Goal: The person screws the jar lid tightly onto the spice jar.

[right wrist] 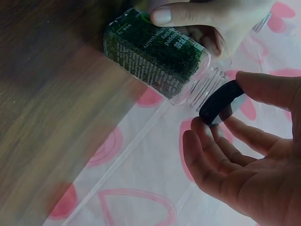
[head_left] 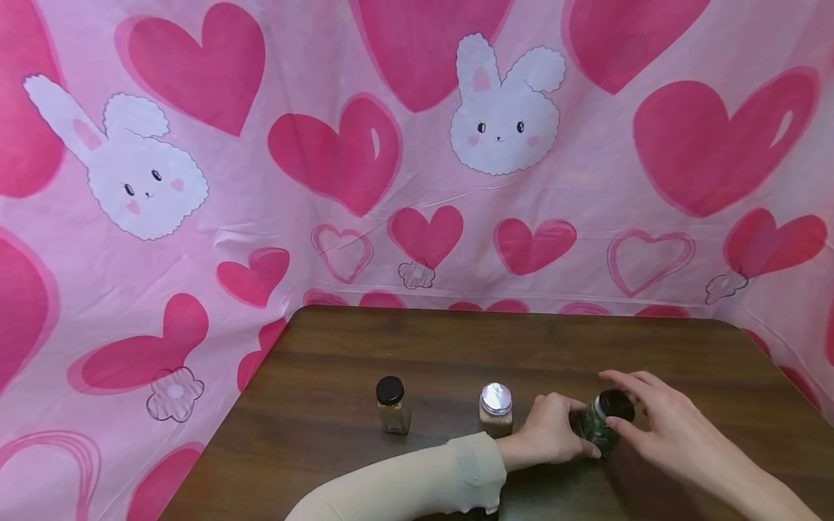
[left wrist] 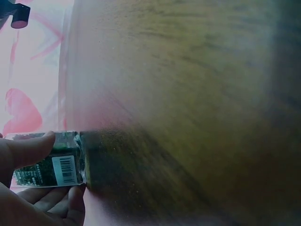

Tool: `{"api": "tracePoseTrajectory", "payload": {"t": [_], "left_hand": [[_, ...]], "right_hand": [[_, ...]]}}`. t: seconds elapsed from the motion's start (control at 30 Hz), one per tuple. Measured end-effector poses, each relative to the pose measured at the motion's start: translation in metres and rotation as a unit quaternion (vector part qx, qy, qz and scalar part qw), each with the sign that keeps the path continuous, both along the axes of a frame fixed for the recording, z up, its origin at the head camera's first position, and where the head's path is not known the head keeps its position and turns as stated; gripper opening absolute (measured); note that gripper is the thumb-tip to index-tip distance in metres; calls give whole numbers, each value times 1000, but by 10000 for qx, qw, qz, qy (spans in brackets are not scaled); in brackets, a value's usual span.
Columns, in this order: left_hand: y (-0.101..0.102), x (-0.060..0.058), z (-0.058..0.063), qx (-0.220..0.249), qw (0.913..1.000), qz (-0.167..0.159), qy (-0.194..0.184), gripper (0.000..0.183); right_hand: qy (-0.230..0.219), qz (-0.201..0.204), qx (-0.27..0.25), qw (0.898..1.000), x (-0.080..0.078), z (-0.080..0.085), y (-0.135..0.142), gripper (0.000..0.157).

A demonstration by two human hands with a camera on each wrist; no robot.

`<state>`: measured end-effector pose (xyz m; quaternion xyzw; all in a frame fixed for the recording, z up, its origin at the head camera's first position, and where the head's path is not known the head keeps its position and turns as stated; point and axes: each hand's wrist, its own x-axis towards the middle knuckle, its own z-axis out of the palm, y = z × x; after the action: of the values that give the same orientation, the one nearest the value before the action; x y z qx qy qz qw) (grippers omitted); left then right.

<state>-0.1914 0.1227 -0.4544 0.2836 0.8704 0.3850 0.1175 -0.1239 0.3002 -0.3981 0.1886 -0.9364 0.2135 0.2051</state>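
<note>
My left hand (head_left: 550, 430) grips a clear square jar of chopped parsley (right wrist: 155, 52) around its sides, thumb along the label. In the head view the jar leans to the right, its base down by the tabletop. Between thumb and fingertips, my right hand (head_left: 664, 416) pinches the round black lid (right wrist: 221, 102) at the jar's mouth. Threads of the glass neck (right wrist: 206, 89) show below the lid in the right wrist view. A barcode label (left wrist: 64, 170) on the jar faces the left wrist camera.
Left of my hands stands a jar with a silver lid (head_left: 496, 399), close to the left wrist. Farther left is a slim jar with a black cap (head_left: 391, 391). Both are upright on the brown wooden table (head_left: 339, 354). A pink heart-patterned cloth (head_left: 417, 174) hangs behind it.
</note>
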Motion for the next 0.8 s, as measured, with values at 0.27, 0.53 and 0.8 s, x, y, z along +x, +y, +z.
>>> {"api": "tracePoseTrajectory", "payload": {"t": [0.27, 0.53, 0.8], "left_hand": [[0, -2, 0, -52, 10000, -6, 4, 48], [-1, -3, 0, 22, 9999, -105, -95, 47], [-2, -4, 3, -56, 10000, -59, 3, 47]], "right_hand": [[-60, 4, 67, 10000, -3, 2, -1, 62], [-153, 52, 28, 9999, -4, 1, -3, 60], [1, 38, 232, 9997, -8, 1, -5, 58]]}}
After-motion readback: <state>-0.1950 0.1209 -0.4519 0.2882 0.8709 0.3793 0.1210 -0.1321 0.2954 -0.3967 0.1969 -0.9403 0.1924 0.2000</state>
